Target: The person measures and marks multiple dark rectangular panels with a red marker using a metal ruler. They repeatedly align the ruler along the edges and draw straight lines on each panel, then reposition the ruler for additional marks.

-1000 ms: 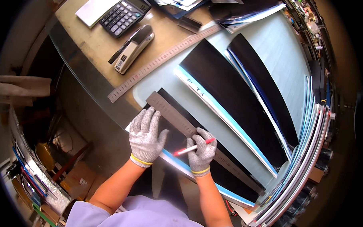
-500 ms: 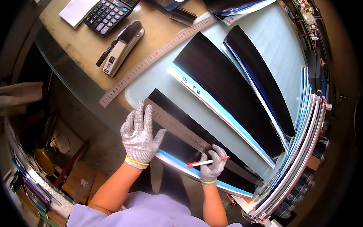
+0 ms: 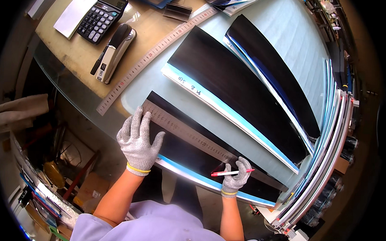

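Observation:
My left hand (image 3: 138, 140), in a grey knit glove, presses flat on the left end of a metal ruler (image 3: 192, 137). The ruler lies slantwise along a long black sheet with a light-blue edge (image 3: 187, 156) at the near edge of the glass table. My right hand (image 3: 237, 177), also gloved, grips a red and white pen (image 3: 231, 173) just below the ruler's right part, its tip near the sheet.
Two more black sheets (image 3: 228, 83) lie farther back on the pale green mat (image 3: 297, 43). A second long ruler (image 3: 152, 59), a stapler (image 3: 114, 52), a calculator (image 3: 101, 16) and a white pad (image 3: 75, 12) sit at the upper left. Stacked panels (image 3: 327, 167) line the right edge.
My right hand has slid right along the ruler with the pen. My left hand has stayed pressed on the ruler's left end. The view has shifted slightly.

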Available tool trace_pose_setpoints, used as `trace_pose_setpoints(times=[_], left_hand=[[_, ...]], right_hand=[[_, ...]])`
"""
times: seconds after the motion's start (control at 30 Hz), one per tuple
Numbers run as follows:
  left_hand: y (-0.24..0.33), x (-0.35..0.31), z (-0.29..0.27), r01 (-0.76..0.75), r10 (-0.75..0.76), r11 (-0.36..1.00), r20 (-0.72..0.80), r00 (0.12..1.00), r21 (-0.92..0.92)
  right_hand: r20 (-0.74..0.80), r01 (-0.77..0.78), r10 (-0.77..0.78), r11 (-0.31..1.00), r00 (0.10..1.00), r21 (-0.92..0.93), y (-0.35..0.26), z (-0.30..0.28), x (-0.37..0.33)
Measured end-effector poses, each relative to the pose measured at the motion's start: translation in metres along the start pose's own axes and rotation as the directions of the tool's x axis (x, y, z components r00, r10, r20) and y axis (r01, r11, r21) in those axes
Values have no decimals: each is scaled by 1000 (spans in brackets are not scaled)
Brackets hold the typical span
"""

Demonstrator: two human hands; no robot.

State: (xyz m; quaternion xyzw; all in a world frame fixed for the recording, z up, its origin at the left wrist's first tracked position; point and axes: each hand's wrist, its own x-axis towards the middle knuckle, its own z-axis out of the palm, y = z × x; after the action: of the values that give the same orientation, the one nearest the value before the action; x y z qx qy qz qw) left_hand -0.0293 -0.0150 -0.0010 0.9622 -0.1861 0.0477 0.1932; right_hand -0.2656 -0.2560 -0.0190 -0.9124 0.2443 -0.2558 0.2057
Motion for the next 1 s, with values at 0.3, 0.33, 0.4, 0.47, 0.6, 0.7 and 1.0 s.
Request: trace_pose_setpoints(times=[0.3, 0.33, 0.4, 0.47, 0.6, 0.7, 1.0], left_hand=[[7, 3, -3, -9, 8, 997, 16, 1000, 77], [7, 3, -3, -13, 11, 997, 19, 1000, 74], [6, 4, -4, -20, 18, 998, 27, 999, 67], [6, 4, -3, -27, 24, 996, 33, 999, 85], [8, 5, -4, -12, 5, 994, 64, 998, 110], [10, 6, -6, -11, 1, 989, 69, 998, 146], [11, 8, -4, -39, 28, 978, 57, 998, 204]], right_hand=[[-22, -25, 25, 999, 999, -24, -3, 3, -2], [-22, -25, 25, 999, 999, -24, -3, 3, -1], [-21, -26, 25, 999, 999, -27, -4, 3, -1], [-34, -36, 36, 999, 999, -4, -4, 5, -1], [-29, -39, 39, 999, 999, 0, -5, 5, -1], [-39, -49, 50, 999, 998, 12, -6, 6, -1], [-53, -70, 73, 996, 996, 52, -8, 5, 5]])
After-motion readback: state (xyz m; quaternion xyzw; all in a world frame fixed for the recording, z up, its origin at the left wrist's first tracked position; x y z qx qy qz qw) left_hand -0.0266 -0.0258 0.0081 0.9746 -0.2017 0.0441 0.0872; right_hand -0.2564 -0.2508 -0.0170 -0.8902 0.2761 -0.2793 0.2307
